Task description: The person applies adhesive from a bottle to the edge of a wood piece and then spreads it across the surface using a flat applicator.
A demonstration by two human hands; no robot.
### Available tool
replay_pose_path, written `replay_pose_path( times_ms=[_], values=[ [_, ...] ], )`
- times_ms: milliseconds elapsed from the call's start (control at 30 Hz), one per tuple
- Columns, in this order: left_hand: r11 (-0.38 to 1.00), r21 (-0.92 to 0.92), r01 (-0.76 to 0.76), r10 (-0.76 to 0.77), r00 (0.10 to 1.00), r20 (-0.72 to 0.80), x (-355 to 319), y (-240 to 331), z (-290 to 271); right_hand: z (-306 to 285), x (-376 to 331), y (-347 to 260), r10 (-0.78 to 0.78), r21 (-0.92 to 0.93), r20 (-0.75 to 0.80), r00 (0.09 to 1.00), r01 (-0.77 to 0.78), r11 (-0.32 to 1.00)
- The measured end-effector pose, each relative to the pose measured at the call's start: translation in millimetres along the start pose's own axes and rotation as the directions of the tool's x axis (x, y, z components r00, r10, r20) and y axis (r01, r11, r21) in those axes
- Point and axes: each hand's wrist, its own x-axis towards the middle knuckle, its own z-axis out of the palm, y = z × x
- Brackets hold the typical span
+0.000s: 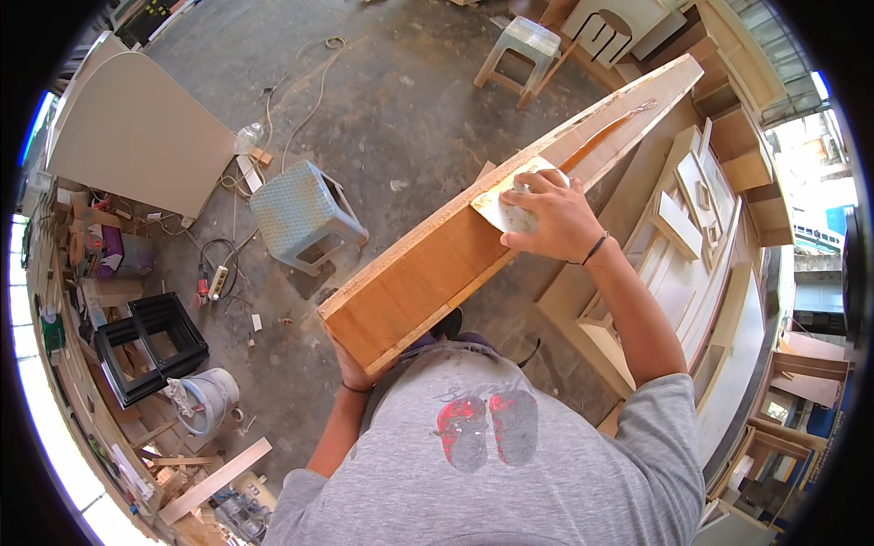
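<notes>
A long wooden board [428, 273] runs from my chest up to the right, its near end tilted against my body. My right hand [555, 218] presses a folded sheet of pale sandpaper [503, 207] flat on the board's brown face, about midway along. My left hand [350, 371] grips the board's near end from underneath, mostly hidden by the wood.
A grey plastic stool [305, 214] stands on the concrete floor left of the board; a second stool [523, 45] is farther away. Door panels and wood offcuts [692, 237] lie to the right. A black frame [150, 341], bucket [208, 400] and power strip [217, 282] sit at the left.
</notes>
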Motion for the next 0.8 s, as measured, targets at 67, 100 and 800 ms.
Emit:
replay_pose_path(
  times_ms=[67, 100, 800],
  values=[
    [0.999, -0.038, -0.012, 0.011, 1.0, -0.023, 1.9, 9.2, 5.3, -6.4, -1.0, -1.0, 0.008, 0.012, 0.057, 0.998, -0.009, 1.0],
    [0.942, -0.308, 0.132, -0.154, 0.987, -0.045, 3.3, 14.9, 9.6, -8.2, -0.9, 0.0, 0.013, 0.011, 0.06, 0.998, -0.014, 1.0],
    [0.988, 0.15, 0.033, -0.033, 0.999, -0.007, -17.5, -25.2, -15.7, -33.9, -76.3, 19.7, 0.021, -0.022, 0.297, 0.955, -0.015, 1.0]
  ],
)
